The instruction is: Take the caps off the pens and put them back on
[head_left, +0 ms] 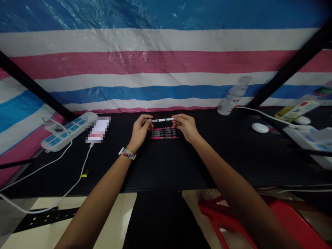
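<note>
Between my two hands a white and dark pen (163, 120) is held level, just above the black table. My left hand (141, 129) pinches its left end, and a colourful woven band (127, 153) circles that wrist. The pen's right end sits between the closed fingertips of my right hand (186, 127). Right below the held pen, several pens (164, 133) with pink and dark parts lie side by side on the table in a neat row. My fingers cover both tips of the held pen.
A power strip (70, 131) and a charging phone (100, 129) lie at the left, with white cables trailing over the front edge. At the right stand a clear bottle (234, 96) and a white mouse-like object (260, 128). A red stool (223, 214) is below the table.
</note>
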A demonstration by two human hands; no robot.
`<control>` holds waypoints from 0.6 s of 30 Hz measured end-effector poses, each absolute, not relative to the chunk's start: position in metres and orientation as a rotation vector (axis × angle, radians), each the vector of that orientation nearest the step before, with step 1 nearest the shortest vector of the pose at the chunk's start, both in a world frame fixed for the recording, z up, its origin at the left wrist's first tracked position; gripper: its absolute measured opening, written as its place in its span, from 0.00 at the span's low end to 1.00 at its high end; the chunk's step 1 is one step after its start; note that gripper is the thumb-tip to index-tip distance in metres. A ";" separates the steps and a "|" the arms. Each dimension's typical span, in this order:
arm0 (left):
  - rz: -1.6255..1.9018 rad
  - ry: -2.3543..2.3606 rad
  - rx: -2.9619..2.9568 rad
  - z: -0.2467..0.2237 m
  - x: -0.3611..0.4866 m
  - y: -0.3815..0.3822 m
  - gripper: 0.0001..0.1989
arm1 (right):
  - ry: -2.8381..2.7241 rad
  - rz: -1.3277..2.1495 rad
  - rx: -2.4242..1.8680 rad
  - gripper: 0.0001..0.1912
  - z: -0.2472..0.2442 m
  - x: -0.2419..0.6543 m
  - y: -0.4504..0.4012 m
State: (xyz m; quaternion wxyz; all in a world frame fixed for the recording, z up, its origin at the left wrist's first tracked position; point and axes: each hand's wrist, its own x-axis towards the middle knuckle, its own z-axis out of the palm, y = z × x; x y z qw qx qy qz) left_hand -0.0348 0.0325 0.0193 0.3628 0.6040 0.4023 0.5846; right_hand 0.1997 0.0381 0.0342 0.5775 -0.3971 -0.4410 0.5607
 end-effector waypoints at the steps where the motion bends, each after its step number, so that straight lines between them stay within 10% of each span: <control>1: 1.518 1.038 1.568 0.019 -0.035 0.032 0.10 | -1.028 1.310 -0.929 0.09 0.034 0.200 0.038; 18: 1.497 1.098 1.558 0.025 -0.030 0.028 0.05 | -1.025 1.304 -0.944 0.08 0.035 0.199 0.038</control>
